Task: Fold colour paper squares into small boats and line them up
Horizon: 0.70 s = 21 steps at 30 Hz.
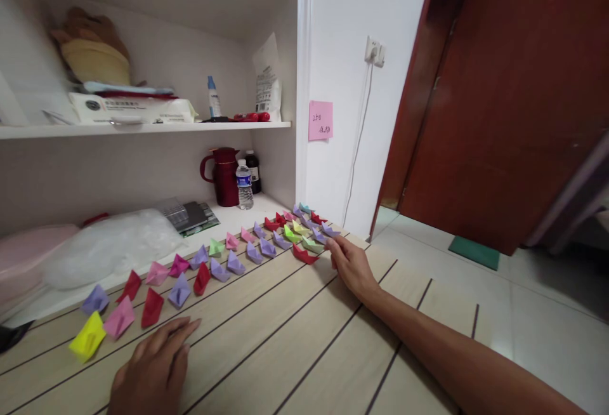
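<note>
Several small folded paper boats in red, pink, purple, green and yellow stand in rows along the far side of a wooden tabletop (pixel 285 339). My right hand (pixel 351 266) reaches out to the far end of the rows, fingers stretched, fingertips beside a red boat (pixel 304 254) and a green one (pixel 311 244). It holds nothing. My left hand (pixel 152 364) lies flat on the wood, fingers together and extended, just below a red boat (pixel 151 308) and a pink boat (pixel 120 318). A yellow boat (pixel 87 337) sits to its left.
Behind the table is a white shelf unit with a dark red jug (pixel 223 175), a water bottle (pixel 244 184), a dark bottle (pixel 254 171), a plastic bag (pixel 111 243) and boxes. A pink note (pixel 320 120) hangs on the wall. A red door (pixel 504 104) stands on the right.
</note>
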{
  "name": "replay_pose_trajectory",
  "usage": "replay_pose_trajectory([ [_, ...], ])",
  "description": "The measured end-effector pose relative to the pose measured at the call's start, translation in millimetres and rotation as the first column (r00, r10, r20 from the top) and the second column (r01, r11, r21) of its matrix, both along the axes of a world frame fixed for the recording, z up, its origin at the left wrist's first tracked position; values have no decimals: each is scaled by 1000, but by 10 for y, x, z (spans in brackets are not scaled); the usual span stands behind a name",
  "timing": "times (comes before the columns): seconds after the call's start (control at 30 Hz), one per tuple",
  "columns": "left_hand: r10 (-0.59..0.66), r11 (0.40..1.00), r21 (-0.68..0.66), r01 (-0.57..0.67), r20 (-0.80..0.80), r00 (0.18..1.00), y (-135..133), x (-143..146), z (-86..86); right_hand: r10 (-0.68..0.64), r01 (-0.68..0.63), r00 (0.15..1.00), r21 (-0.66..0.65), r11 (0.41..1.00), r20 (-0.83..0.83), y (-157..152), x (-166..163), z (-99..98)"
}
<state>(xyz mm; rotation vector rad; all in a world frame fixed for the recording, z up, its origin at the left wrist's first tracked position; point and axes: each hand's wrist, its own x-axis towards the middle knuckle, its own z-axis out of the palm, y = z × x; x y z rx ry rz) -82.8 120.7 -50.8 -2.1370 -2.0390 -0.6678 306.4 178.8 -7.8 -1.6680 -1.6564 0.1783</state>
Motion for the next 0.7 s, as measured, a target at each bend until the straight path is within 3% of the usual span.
replay_pose_trajectory([
  [0.17,-15,1000,27,15,0,1000,-5,9,7,166,-166,981,-12,986,104,-175,-14,18],
  [0.33,-26,999,-42,27,39,999,-78,125,241,415,-388,867,-148,910,276,-310,-217,-67],
  [0.47,-44,995,-85,47,41,998,-210,265,395,489,-450,798,-193,872,351,-353,-304,-60],
  [0.6,-70,996,-47,70,6,998,-385,339,402,528,-490,755,-199,849,389,-351,-277,-146],
  [0.7,-101,995,-20,100,-24,995,-566,342,363,442,-379,778,-227,897,447,-275,-194,-327],
])
